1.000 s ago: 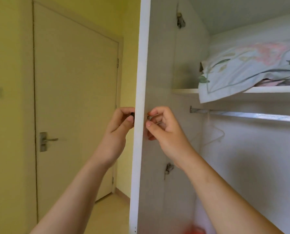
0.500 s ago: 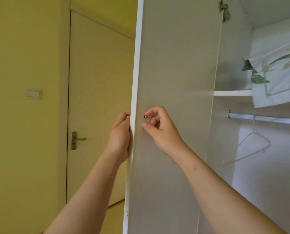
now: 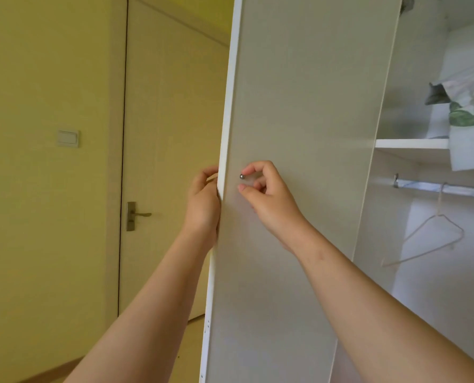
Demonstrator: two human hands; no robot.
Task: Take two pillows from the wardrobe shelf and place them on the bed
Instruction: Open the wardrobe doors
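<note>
A pillow in a white case printed with green leaves (image 3: 469, 125) lies on the wardrobe shelf (image 3: 411, 143) at the far right, cut off by the frame edge. The open wardrobe door (image 3: 294, 111) fills the middle, its inner face towards me. My left hand (image 3: 204, 205) grips the door's free edge from the outer side, its fingertips hidden behind the panel. My right hand (image 3: 266, 194) rests on the inner face with curled fingers, its index tip beside a small metal stud (image 3: 242, 176). A second pillow and the bed are out of view.
Under the shelf runs a metal hanging rail (image 3: 437, 187) with one wire hanger (image 3: 435, 236). To the left, a closed room door (image 3: 172, 134) with a lever handle (image 3: 137, 215) stands in a yellow wall, beside a light switch (image 3: 68, 138).
The wardrobe door has swung further open and now shows its broad inner face. The pillow and shelf have shifted to the right edge of view. Both hands stay at the door's edge.
</note>
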